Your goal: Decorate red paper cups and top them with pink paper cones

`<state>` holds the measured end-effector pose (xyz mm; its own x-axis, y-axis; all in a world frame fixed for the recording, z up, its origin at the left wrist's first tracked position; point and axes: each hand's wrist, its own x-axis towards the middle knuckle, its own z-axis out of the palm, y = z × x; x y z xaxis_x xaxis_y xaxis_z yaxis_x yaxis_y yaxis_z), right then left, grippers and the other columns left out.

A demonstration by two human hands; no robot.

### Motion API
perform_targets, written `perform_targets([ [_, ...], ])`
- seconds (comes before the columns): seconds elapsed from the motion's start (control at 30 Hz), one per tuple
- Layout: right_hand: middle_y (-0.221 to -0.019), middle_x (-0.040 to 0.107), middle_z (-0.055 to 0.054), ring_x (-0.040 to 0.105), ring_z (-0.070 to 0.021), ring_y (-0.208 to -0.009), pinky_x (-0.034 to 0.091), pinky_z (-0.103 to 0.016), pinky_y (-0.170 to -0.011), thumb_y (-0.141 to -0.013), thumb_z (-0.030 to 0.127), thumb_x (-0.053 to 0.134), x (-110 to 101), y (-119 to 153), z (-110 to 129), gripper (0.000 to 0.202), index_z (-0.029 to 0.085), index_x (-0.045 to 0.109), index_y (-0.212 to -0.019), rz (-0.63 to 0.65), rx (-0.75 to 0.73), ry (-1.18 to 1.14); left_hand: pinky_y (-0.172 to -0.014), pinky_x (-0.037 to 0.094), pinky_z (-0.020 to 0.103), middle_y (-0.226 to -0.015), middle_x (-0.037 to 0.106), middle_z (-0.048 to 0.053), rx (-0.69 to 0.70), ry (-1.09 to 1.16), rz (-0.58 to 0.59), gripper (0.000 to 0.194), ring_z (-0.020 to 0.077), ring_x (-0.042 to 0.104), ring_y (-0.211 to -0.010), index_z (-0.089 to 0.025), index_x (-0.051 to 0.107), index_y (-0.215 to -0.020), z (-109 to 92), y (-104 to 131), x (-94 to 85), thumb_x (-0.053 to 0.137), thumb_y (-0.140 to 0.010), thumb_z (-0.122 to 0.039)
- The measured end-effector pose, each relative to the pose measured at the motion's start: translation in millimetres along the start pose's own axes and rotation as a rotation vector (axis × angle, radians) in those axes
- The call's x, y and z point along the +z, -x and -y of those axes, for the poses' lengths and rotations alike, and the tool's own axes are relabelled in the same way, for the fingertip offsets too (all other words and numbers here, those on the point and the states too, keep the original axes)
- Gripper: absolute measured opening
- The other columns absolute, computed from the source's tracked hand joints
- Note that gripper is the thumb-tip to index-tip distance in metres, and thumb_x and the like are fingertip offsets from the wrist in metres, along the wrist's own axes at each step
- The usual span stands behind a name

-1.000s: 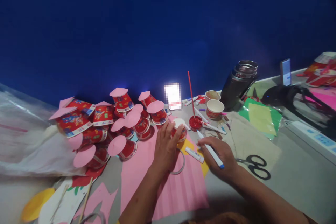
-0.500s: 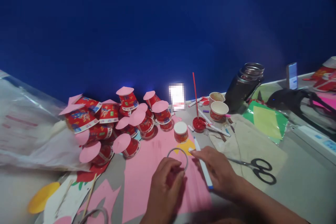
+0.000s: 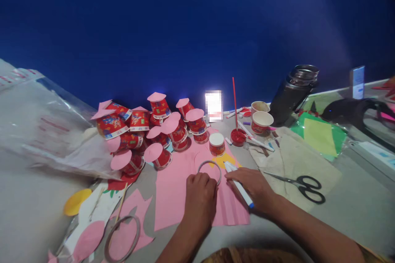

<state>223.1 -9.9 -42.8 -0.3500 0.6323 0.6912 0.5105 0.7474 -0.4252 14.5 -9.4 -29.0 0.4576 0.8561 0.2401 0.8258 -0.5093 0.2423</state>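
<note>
My left hand (image 3: pixel 202 195) is closed with its fingers over the near edge of a thin grey ring (image 3: pixel 220 174), which lies on a sheet of pink paper (image 3: pixel 173 197). Just right of the ring, my right hand (image 3: pixel 254 187) grips a white marker (image 3: pixel 242 191) with a blue end, its tip pointing away from me. A scrap of yellow paper (image 3: pixel 227 160) lies beyond the ring and the marker tip. Past it stands a small red paper cup (image 3: pixel 217 148), upside down with its white base up. A faint curved line shows on the pink sheet.
Red cups with pink paper cones (image 3: pixel 160 158) are piled at left, beside a plastic bag (image 3: pixel 61 131). A second ring (image 3: pixel 107 244) lies front left on paper scraps. Scissors (image 3: pixel 296 181), a red paint pot (image 3: pixel 238 136), upright cups (image 3: pixel 261 122) and a black flask (image 3: pixel 293 94) are at right.
My left hand has turned from a loose curl to knuckles-up on the ring. My right hand has shifted its grip on the marker, which now slants more. The whole view has shifted.
</note>
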Motion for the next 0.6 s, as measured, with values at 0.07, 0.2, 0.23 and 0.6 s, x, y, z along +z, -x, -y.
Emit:
perform_targets([
  [0.07, -0.099, 0.080, -0.010, 0.077, -0.0204, -0.085, 0.060, -0.032, -0.075, -0.100, 0.014, 0.052, 1, 0, 0, 0.023, 0.018, 0.062, -0.119, 0.015, 0.001, 0.003, -0.084, 0.044, 0.045, -0.083, 0.066, 0.005, -0.004, -0.014, -0.065, 0.016, 0.0237, 0.062, -0.083, -0.019, 0.066, -0.082, 4, 0, -7.5, 0.059, -0.093, -0.010],
  [0.2, -0.096, 0.080, -0.009, 0.076, -0.0216, -0.081, 0.059, -0.034, -0.072, -0.097, 0.013, 0.052, 5, 2, 2, 0.023, 0.019, 0.064, -0.117, 0.091, 0.048, 0.016, -0.085, 0.047, 0.049, -0.085, 0.066, 0.006, -0.040, -0.077, -0.149, 0.012, 0.0266, 0.063, -0.086, -0.019, 0.066, -0.087, 18, -1, -24.1, 0.060, -0.091, -0.010],
  [0.23, -0.094, 0.080, -0.009, 0.076, -0.0214, -0.079, 0.058, -0.033, -0.070, -0.097, 0.013, 0.053, 6, 3, 3, 0.022, 0.019, 0.064, -0.115, 0.107, 0.063, 0.013, -0.084, 0.049, 0.048, -0.090, 0.067, 0.007, -0.043, -0.076, -0.171, 0.011, 0.0275, 0.064, -0.089, -0.019, 0.067, -0.093, 20, -2, -26.9, 0.061, -0.090, -0.010],
  [0.6, -0.097, 0.079, -0.010, 0.076, -0.0207, -0.084, 0.061, -0.033, -0.076, -0.097, 0.012, 0.057, -4, -9, 0, 0.024, 0.019, 0.062, -0.119, -0.217, 0.126, 0.039, -0.111, 0.046, 0.052, -0.146, 0.056, 0.020, 0.194, 0.034, -0.335, 0.059, 0.0327, 0.052, -0.138, -0.018, 0.041, -0.150, 6, -66, -8.0, 0.056, -0.094, -0.014],
])
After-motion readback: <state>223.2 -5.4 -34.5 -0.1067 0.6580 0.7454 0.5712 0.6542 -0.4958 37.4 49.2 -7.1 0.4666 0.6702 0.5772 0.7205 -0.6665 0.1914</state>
